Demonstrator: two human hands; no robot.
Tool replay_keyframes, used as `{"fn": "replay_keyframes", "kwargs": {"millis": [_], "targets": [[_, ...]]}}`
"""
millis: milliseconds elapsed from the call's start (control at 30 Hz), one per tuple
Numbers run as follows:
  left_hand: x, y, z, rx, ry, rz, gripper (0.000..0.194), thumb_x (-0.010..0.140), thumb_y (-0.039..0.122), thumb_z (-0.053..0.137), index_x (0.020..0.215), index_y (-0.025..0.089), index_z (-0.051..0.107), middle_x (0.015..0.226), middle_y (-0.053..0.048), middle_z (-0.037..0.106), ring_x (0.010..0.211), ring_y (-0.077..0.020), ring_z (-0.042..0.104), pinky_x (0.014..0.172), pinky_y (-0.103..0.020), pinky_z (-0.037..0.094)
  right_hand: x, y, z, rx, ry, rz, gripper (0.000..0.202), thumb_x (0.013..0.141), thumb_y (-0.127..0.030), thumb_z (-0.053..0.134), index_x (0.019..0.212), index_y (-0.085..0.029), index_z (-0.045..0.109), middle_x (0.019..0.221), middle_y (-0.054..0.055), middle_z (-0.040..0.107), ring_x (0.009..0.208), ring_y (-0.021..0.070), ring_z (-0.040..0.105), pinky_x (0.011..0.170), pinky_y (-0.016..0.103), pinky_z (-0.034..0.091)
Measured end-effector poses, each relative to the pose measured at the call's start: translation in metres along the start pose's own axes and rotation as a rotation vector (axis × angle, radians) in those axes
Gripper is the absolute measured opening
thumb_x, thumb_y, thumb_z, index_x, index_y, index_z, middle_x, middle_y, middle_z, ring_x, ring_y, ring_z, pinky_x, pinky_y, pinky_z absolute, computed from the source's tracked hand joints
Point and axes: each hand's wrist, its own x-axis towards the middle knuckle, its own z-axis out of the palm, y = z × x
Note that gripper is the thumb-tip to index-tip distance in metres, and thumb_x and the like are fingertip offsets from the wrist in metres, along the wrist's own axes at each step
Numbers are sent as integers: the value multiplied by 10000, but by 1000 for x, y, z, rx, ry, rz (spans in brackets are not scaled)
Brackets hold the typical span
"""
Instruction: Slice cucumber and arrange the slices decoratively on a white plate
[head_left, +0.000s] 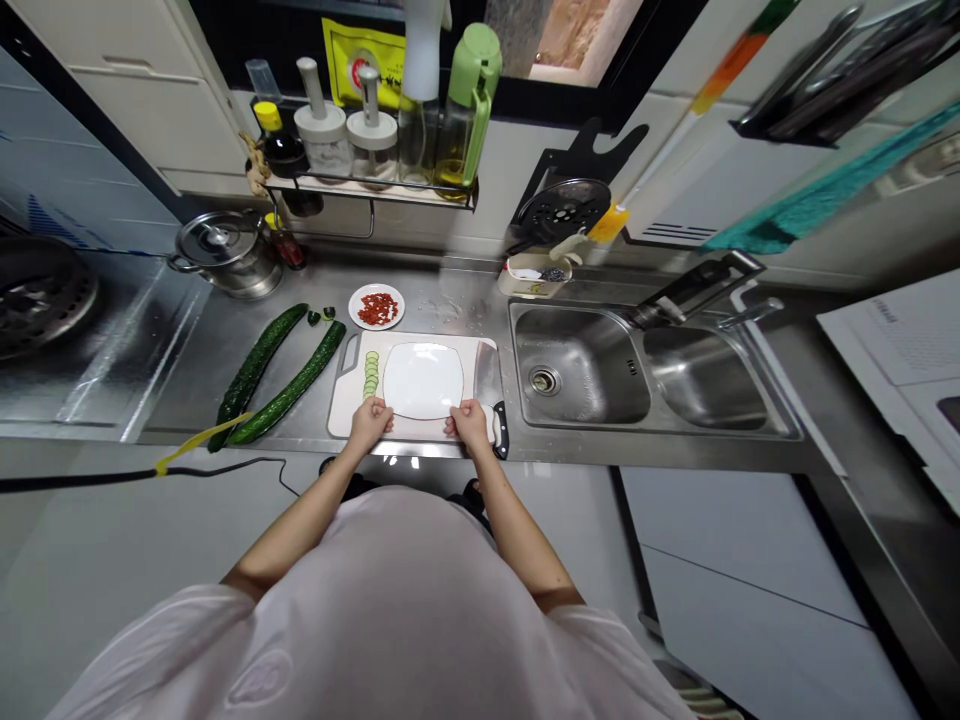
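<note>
A white squarish plate is over the cutting board, gripped at its two near corners. My left hand pinches its near left corner, and my right hand pinches the near right one. Left of the plate, a row of overlapping cucumber slices lies on the board. A kitchen knife rests along the board's right side, its black handle toward me and partly behind my right hand. Further left, two long cucumbers lie on the steel counter, with small cut ends near their tips.
A small plate of chopped red pieces stands behind the board. The double sink with its faucet is on the right. A lidded pot stands back left, under a rack of seasoning jars. A yellow strap crosses the counter edge.
</note>
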Motion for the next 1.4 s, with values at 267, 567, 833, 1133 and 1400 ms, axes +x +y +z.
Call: {"fn": "replay_keyframes", "kwargs": {"millis": [267,567,833,1133,1400], "targets": [[-6,0,-19,245,10,58,272,694,429,637,831,205,566,562,31,583,495,-138,584,522,-250,460,2,5,-6,-57,2,-18,281,748,-284,612,911,-225,391,470,-113,535,335,113,531,282,171,395],[-6,19,-55,786,245,288,186,797,368,537,903,227,594,714,-21,630,706,-196,598,681,-281,407,-5,4,-17,-207,59,-170,454,750,-346,592,1145,-184,436,524,-111,523,352,109,538,295,172,396],[2,20,-47,925,271,276,220,806,375,541,922,197,597,837,-70,612,808,-227,585,714,-300,399,-7,-1,-17,-344,85,-211,497,771,-364,551,1212,-152,462,555,-89,520,385,121,555,351,193,413],[3,17,-42,920,296,284,163,806,322,539,892,195,596,882,-58,612,825,-205,579,735,-297,406,-3,7,-16,-448,37,-224,545,816,-396,492,1285,-128,422,583,-72,548,427,124,576,417,202,440],[4,19,-40,810,331,289,99,775,263,543,816,206,612,816,-36,640,789,-191,585,714,-281,400,3,3,-7,-429,34,-224,481,798,-362,467,1228,-148,449,596,-72,551,437,112,584,419,181,440]]}}
